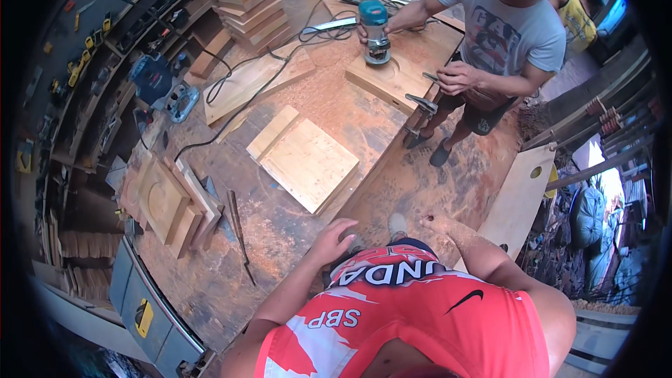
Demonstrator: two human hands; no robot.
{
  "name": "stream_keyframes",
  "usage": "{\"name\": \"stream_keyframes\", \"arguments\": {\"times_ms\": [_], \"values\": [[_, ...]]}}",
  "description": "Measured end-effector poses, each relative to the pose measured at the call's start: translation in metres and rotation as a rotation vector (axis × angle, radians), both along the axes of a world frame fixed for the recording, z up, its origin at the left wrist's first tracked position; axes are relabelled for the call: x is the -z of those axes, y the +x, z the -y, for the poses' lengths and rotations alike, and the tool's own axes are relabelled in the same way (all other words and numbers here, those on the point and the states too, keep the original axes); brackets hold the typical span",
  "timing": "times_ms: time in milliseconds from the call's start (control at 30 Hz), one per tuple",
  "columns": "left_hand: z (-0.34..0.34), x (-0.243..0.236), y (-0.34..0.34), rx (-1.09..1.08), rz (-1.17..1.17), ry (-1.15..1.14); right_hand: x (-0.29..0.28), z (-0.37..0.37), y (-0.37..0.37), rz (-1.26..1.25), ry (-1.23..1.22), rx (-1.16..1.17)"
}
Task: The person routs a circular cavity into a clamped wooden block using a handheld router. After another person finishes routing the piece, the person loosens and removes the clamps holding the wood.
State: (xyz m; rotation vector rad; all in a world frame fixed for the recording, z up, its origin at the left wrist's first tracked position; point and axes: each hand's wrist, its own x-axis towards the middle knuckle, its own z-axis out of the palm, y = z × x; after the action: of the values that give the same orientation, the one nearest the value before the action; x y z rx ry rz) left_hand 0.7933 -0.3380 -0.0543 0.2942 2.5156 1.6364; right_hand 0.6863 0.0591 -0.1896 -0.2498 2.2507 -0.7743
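Observation:
At the near edge of the workbench, my left hand has its fingers stretched and apart, with nothing in it. The nearest piece to it is a pale wooden board with a strip of wood along its left side. My right hand hangs past the bench edge over the floor; it is small and foreshortened, so its grip does not show clearly. Across the bench a co-worker holds a teal router on a wooden block. The co-worker's other hand is near a metal clamp.
Stacked wooden blocks stand at the far left. A blue router with a trailing cord lies nearer, above recessed wooden pieces and a thin dark metal bar. Sawdust covers bench and floor. A long board leans at right.

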Motion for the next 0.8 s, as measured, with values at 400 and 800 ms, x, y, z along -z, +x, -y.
{"name": "stream_keyframes", "arguments": {"times_ms": [400,800], "values": [[-0.002,-0.001,-0.006,0.123,-0.044,-0.005,0.014,-0.054,0.073,-0.03,0.166,0.197],[-0.064,0.017,-0.009,0.052,0.0,-0.161,0.03,-0.09,0.067,-0.032,-0.002,0.223]]}}
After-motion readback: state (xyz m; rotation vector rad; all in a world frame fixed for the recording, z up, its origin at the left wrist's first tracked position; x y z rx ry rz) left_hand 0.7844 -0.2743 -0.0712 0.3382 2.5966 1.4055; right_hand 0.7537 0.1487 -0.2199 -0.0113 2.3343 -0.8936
